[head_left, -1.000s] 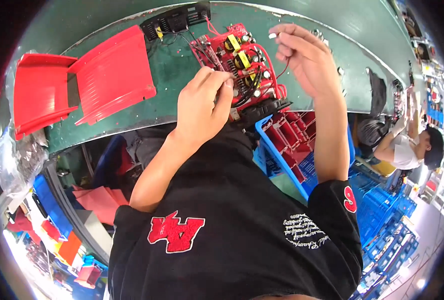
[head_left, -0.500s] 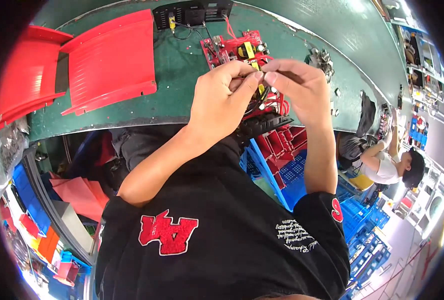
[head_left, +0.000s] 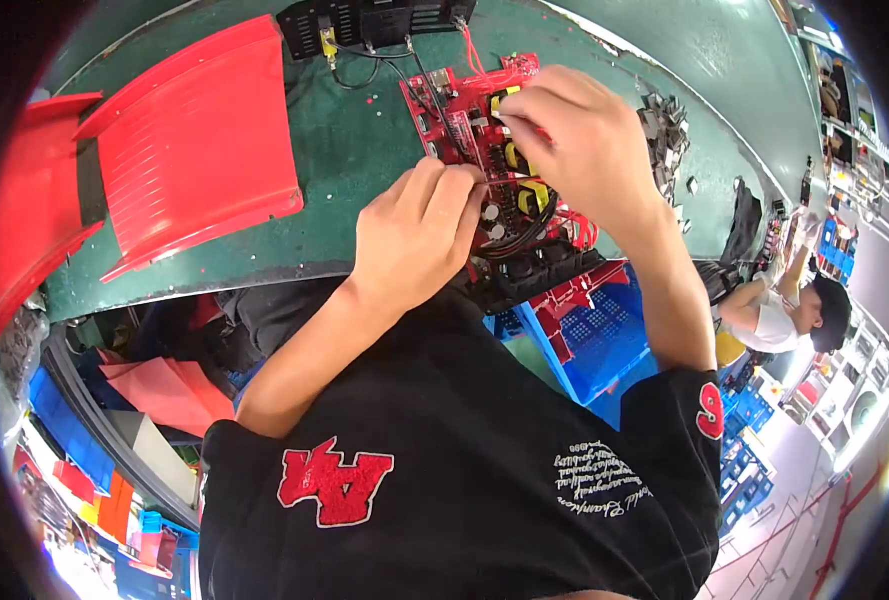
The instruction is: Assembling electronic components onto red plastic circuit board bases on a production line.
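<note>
A red circuit board [head_left: 434, 118] with yellow-wrapped transformers [head_left: 534, 198] lies on the bench in front of me. Over its left edge, my left hand [head_left: 416, 228] is closed, with a thin dark red wire [head_left: 512, 181] running rightward from its fingertips. My right hand [head_left: 592, 140] is closed in a pinch above the board's right part. Something small and pale shows by its thumb tip, too small to name. Black wires connect the board to a black slotted panel [head_left: 379, 28] behind it. Black fans [head_left: 536, 266] sit at the board's near end.
Bent red metal covers [head_left: 199, 150] lie on the green bench [head_left: 339, 190] to the left. A heap of small grey metal parts [head_left: 667, 140] is at right. Below the bench edge stands a blue crate [head_left: 604, 345] holding red pieces. A co-worker [head_left: 779, 315] sits far right.
My hands, fingertips together before, have come apart. The left moved left and nearer; the right rose slightly and turned over the board. More of the board shows between them.
</note>
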`<state>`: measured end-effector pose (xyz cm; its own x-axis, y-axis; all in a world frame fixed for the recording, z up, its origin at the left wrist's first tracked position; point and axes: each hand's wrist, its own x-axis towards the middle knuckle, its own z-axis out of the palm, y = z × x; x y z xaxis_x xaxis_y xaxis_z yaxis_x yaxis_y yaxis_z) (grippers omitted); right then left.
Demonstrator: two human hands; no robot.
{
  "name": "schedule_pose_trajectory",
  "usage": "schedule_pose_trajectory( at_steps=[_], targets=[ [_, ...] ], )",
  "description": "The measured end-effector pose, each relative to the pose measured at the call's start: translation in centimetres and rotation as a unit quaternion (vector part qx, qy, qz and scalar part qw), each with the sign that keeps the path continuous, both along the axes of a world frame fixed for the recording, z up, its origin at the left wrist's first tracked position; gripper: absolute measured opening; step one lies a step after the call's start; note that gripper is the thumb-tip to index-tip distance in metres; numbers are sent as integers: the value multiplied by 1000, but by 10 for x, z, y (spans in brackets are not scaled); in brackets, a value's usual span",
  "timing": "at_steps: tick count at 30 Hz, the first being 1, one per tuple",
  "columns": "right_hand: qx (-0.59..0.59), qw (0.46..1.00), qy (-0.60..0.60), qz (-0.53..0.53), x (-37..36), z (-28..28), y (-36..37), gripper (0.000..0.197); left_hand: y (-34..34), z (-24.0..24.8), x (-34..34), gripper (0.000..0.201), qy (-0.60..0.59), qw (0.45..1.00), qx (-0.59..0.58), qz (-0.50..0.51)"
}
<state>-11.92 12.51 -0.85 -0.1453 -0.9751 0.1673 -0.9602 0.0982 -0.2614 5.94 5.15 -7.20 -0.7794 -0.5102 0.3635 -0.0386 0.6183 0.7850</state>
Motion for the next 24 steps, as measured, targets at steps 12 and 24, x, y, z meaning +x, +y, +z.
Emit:
schedule_pose_trajectory(
  at_steps=[12, 24],
  targets=[
    [39, 991, 19, 124, -14, -9, -7, 18, -10, -16, -2, 15, 34, 999, -9, -39],
    [82, 988, 11, 133, -12, 1, -13, 20, -11, -18, -2, 18, 30, 998, -9, -46]
  ],
)
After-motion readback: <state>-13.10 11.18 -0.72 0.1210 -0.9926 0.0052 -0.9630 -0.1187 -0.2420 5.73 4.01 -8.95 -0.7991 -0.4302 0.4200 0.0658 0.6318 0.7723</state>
